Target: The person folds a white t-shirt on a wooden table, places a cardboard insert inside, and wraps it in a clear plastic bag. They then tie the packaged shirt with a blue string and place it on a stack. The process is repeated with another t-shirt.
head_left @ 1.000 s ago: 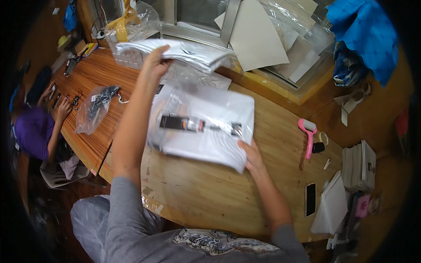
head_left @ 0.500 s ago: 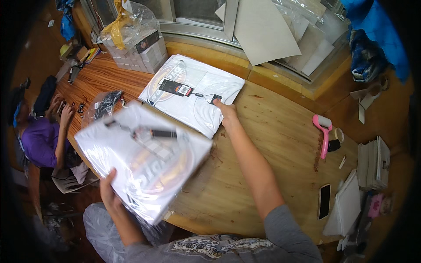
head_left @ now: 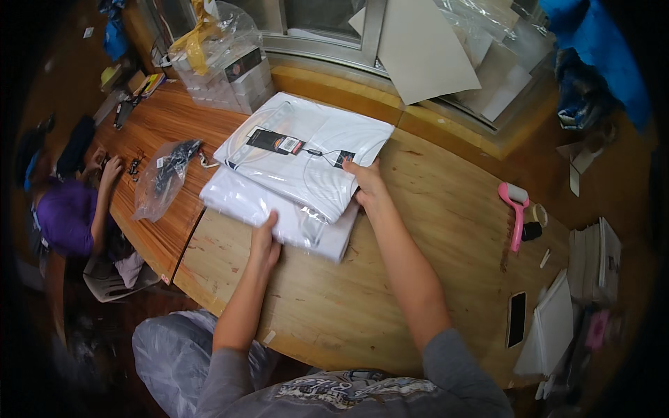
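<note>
A folded white T-shirt in a clear plastic bag [head_left: 286,177], with a black hang tag [head_left: 268,141] on its front, lies on top of another bagged white T-shirt [head_left: 240,202]. My right hand [head_left: 367,182] grips the upper one by its right edge, thumb on top near a small black label. At the near edge of the lower one is my left hand [head_left: 265,244], closed on it with the thumb above. The upper packet covers most of the lower one, which is slightly blurred. How far either is off the table I cannot tell.
White boxes in a clear bag [head_left: 240,87] stand at the back left. Left of the shirts lies a small plastic bag [head_left: 164,181]. A pink lint roller [head_left: 516,216], phone [head_left: 516,319] and boxes [head_left: 592,261] sit on the right. Another person [head_left: 66,216] works at far left.
My left hand has brought its bagged T-shirt up and right, from the table's near-left edge to beneath the other. Its print no longer shows. My right hand stays on the upper packet.
</note>
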`<state>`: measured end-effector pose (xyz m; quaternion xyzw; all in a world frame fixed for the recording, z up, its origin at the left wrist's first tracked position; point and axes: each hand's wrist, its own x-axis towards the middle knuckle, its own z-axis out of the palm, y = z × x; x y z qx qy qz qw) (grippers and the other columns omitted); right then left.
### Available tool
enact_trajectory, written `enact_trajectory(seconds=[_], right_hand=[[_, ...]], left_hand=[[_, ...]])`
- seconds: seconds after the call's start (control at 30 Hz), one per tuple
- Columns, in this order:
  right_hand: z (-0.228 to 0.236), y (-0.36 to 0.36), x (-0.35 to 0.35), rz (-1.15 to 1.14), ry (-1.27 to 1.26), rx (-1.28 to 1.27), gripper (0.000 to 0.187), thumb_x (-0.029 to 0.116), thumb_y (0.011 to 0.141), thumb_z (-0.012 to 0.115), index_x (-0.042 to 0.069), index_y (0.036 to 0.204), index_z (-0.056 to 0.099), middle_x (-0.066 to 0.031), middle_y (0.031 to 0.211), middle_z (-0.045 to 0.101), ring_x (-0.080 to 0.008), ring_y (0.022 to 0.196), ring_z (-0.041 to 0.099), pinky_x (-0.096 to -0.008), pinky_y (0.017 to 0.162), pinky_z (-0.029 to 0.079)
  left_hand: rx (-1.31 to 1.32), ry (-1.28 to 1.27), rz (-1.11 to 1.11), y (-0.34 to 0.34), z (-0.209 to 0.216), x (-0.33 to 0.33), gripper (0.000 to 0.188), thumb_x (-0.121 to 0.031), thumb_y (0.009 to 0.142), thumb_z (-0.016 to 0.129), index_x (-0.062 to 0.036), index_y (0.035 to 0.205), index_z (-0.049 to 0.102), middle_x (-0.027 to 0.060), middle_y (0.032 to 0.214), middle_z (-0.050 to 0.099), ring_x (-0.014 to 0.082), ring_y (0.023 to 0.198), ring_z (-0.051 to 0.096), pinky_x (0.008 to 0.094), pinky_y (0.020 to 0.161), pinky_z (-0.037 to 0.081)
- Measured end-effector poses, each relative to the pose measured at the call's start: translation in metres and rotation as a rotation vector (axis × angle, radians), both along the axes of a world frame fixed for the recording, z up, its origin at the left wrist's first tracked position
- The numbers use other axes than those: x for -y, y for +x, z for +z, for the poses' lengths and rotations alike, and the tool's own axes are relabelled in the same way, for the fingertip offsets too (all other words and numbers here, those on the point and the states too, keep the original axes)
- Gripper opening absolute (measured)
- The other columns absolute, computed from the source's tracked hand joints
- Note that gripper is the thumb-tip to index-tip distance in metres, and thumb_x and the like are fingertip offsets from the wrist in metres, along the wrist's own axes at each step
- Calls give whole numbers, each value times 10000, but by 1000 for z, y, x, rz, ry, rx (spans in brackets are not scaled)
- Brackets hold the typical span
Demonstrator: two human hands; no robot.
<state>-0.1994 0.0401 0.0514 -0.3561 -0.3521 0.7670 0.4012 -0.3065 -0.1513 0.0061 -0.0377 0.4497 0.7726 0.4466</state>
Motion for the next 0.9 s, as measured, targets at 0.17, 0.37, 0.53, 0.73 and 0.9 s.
enact_trajectory(seconds=[0.17, 0.37, 0.53, 0.73, 0.9], right_hand=[[-22, 0, -35, -38, 62, 141, 652, -82, 623, 622, -5, 1140, 232, -164, 1056, 438, -237, 957, 470, -324, 778, 436], [-65, -9, -63, -305, 267, 100, 698, -14, 678, 626, 37, 1197, 162, -155, 1136, 370, -244, 990, 440, -337, 795, 435], [-33, 23, -40, -155, 759, 467, 704, 187, 701, 639, 57, 1248, 216, -169, 1186, 329, -274, 1113, 317, -369, 935, 264], [7, 311, 46, -207, 967, 1475, 721, 206, 577, 717, 144, 1205, 368, -148, 1170, 377, -312, 1093, 344, -413, 911, 289], [17, 511, 151, -325, 5, 1868, 949, 237, 495, 773, 163, 1278, 242, -118, 1289, 241, -325, 1175, 236, -570, 881, 271]], left_hand=[[74, 152, -177, -61, -28, -101, 320, -161, 868, 362, 21, 1130, 383, 147, 1126, 461, 259, 982, 496, 397, 800, 457], [-135, 11, 520, -1, 14, -129, 506, -270, 836, 416, -7, 1229, 238, 169, 1238, 322, 282, 1082, 408, 444, 838, 401], [-500, -8, 402, -16, -16, -165, 774, 69, 706, 467, -4, 1254, -75, 243, 1244, 227, 320, 1009, 447, 427, 837, 421], [-464, -190, 421, -11, 9, -161, 762, -1, 718, 510, 6, 1237, -47, 230, 1243, 238, 317, 997, 454, 459, 849, 406], [-377, 47, 253, -23, -17, -161, 524, -278, 828, 300, 120, 1162, 236, 237, 1173, 364, 319, 1026, 439, 463, 856, 399]])
